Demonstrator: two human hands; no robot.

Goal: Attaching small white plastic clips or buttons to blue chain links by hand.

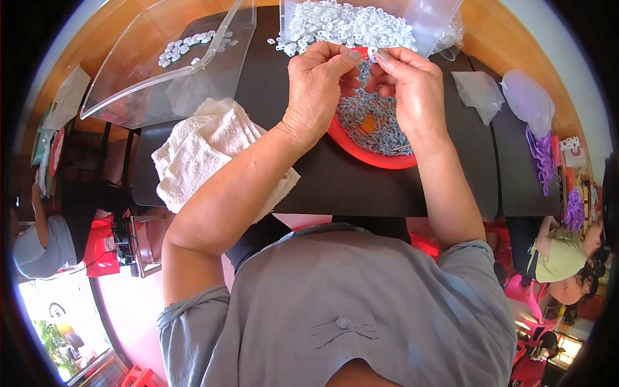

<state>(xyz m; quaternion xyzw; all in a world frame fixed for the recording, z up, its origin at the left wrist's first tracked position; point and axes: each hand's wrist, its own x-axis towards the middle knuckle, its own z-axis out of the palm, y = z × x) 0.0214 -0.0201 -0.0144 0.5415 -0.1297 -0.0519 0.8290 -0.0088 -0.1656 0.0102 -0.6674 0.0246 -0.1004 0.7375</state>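
My right hand pinches a small white plastic piece between thumb and forefinger. Close beside it, the thumb and fingers of my left hand are pressed together; what they hold, if anything, is too small to make out. Both hands are raised over a red bowl filled with many small grey screws, and something orange shows among them. Just beyond my hands lies a heap of similar white plastic pieces in a clear container.
At the far left stands a large clear plastic bin with several white pieces in it. A crumpled white towel lies by my left forearm. Clear plastic bags are on the right. Other people are at both sides.
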